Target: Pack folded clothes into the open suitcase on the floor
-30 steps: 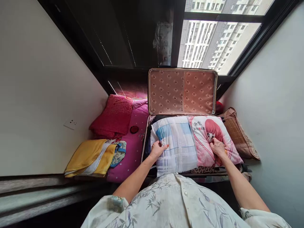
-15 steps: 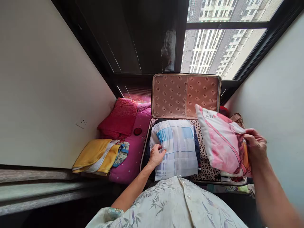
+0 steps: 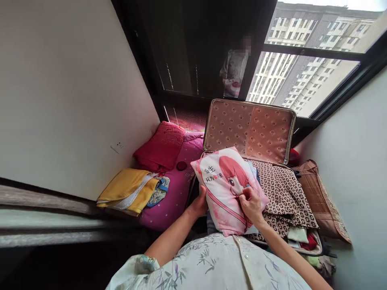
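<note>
1. Head view, far left: folded yellow cloth [image 3: 127,192] and red pillow [image 3: 160,146] lie on the pink bedding [image 3: 175,193] against the wall; you have little spare room there.
2. Your left hand [image 3: 199,204] braces the pink cartoon pillow [image 3: 226,189] at its left edge, its grip partly hidden, so closure can't be told.
3. Your right hand [image 3: 250,204] pinches the pillow's face; that thin grip could slip off the fabric.
4. The pillow sits over the left half of the open suitcase [image 3: 302,209]; it may slide off the rim.
5. Rightward, patterned lining lies bare; the woven bag [image 3: 320,197] crowds the wall.
</note>
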A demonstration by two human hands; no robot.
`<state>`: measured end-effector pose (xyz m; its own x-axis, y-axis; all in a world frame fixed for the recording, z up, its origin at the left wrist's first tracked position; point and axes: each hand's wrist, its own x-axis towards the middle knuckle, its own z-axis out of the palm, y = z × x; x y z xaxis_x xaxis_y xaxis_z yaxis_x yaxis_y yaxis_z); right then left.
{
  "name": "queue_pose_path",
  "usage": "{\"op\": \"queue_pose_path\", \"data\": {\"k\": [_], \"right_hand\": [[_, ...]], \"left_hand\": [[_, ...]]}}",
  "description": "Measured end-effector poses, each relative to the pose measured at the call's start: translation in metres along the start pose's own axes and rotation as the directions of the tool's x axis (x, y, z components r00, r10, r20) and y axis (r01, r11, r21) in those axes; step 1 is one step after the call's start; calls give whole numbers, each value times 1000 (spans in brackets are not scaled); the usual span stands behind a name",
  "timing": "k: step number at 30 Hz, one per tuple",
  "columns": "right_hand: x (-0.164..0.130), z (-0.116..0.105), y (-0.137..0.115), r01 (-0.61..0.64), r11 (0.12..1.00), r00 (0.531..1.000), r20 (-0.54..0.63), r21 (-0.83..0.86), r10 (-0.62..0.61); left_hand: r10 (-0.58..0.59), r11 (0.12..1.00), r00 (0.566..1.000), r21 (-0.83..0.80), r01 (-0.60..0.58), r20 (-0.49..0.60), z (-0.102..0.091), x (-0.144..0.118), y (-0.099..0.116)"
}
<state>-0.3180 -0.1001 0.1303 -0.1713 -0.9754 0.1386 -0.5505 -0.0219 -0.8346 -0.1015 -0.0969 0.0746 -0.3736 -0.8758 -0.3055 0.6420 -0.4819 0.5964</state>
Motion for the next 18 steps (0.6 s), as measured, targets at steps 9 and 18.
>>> {"op": "queue_pose_path", "data": {"k": [9,18], "right_hand": [[11,-7,-13,46,999,995,91,-16,-45],[-9,-67,-105,57,988,946,-324,147,-6]], "left_hand": [[19,999,931,35,-7,-364,25,26,-4],[266,955,921,-55,-293,-283,3,-17,113]]}}
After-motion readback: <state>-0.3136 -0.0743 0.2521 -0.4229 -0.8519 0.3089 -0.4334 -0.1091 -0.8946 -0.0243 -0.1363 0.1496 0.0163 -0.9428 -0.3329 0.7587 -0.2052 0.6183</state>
